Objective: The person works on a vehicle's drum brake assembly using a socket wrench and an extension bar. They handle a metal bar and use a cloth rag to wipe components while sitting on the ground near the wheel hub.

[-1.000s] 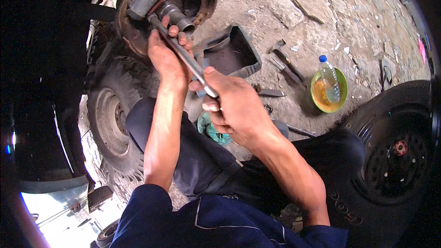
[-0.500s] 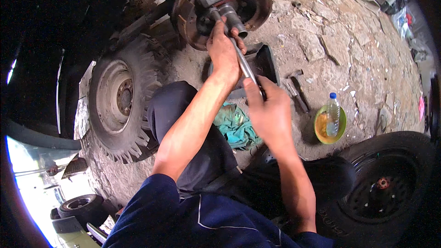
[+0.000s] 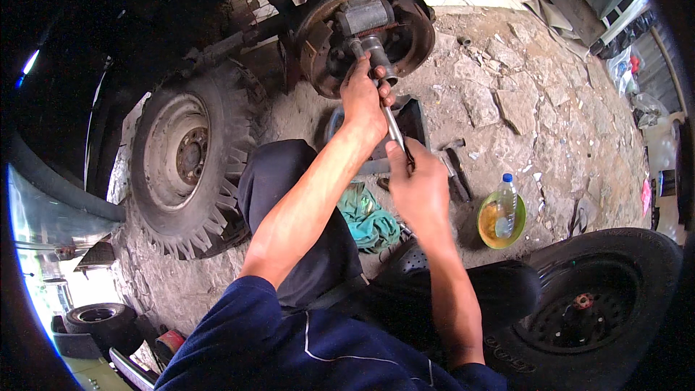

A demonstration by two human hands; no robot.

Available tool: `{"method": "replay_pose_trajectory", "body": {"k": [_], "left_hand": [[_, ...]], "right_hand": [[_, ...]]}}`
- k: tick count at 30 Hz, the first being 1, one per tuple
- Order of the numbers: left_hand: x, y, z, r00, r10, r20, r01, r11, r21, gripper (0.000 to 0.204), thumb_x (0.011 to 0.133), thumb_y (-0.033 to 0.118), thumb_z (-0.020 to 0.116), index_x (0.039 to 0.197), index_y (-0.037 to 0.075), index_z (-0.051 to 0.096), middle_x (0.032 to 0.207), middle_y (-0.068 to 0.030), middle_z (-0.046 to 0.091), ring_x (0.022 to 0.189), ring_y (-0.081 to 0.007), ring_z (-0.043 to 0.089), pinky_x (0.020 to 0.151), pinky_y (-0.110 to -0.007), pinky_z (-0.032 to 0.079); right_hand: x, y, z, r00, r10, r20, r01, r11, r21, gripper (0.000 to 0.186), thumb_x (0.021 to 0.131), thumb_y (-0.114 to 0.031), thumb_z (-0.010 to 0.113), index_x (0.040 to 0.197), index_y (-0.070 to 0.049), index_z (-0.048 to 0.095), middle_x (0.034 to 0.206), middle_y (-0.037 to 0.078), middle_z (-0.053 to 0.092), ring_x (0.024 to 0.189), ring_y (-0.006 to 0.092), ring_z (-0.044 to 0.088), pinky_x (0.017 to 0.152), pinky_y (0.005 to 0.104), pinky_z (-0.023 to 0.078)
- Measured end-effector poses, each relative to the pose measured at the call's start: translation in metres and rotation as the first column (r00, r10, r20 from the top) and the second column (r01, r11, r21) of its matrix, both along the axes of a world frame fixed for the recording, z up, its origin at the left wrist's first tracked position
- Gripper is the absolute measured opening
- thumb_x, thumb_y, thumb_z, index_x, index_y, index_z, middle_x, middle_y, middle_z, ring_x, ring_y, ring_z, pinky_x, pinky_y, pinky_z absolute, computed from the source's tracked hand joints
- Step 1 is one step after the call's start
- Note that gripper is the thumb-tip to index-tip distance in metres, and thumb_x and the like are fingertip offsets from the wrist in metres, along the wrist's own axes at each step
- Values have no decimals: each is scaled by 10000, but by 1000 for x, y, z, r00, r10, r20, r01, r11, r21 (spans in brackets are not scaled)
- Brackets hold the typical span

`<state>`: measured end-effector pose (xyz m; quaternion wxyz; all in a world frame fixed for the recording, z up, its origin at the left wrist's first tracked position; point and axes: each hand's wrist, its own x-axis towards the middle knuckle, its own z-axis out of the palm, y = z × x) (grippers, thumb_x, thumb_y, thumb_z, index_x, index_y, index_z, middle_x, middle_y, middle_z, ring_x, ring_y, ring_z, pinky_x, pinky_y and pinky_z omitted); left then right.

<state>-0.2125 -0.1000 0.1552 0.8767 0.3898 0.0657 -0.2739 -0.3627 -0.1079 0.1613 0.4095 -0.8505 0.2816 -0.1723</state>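
Yep, only the view got swung, the metal bar (image 3: 393, 126) still being gripped by the left hand (image 3: 364, 101) near the brake plate (image 3: 316, 58) and the right hand (image 3: 420, 187) farther from it, so neither hold was lost.

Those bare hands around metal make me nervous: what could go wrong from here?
The right hand could slip off the metal rod, perhaps scraping its knuckles. The left hand has bare fingertips close to the metal tube, so they might get pinched if the rod jerks. The green bowl, with a bottle in it, sits near the person's bent leg, which might knock it over.
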Motion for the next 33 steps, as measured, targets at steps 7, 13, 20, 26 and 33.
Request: {"method": "replay_pose_trajectory", "body": {"k": [7, 13, 20, 26, 33], "left_hand": [[3, -2, -9, 1000, -5, 21, 8, 993, -119, 266, 984, 242, 380, 1186, 81, 442, 731, 25, 441, 514, -59, 329, 423, -206, 268], [10, 2, -9, 1000, 4, -31, -4, 1000, -1, 175, 966, 250, 446, 1093, 136, 484, 704, 14, 485, 490, -81, 349, 420, -233, 286], [0, -1, 2, 996, -38, -79, 22, 983, -184, 195, 972, 247, 411, 1140, 152, 440, 676, 26, 425, 494, -72, 336, 405, -208, 260], [3, -1, -3, 999, -6, -49, 1, 995, -99, 162, 987, 288, 394, 1081, 166, 442, 684, 44, 416, 506, -58, 335, 398, -203, 244], [6, 0, 0, 991, -36, -128, 15, 986, -164, 132, 981, 278, 409, 1019, 164, 466, 741, -17, 529, 490, -79, 390, 399, -213, 299]], "right_hand": [[-3, -21, 1, 1000, -4, 17, -11, 630, 776, 357, 912, -336, 550, 972, 14, 581, 611, 26, 513, 395, 132, 475, 347, 291, 340], [2, 28, 9, 977, -156, -146, 79, 900, -429, 340, 899, -323, 535, 962, 11, 544, 717, 179, 589, 594, 331, 611, 517, 447, 470], [-5, -37, 3, 985, -20, 169, -170, -59, 984, 383, 946, -352, 484, 1026, 10, 580, 531, -50, 377, 335, 44, 260, 320, 203, 227], [-3, 20, 16, 992, -128, -9, 111, 888, -447, 269, 870, -259, 580, 976, -12, 563, 727, 184, 587, 677, 388, 614, 567, 500, 474], [-8, -26, 10, 997, -13, 82, -75, 258, 963, 379, 910, -375, 538, 963, -2, 580, 626, 32, 512, 384, 144, 464, 341, 271, 343]]}}
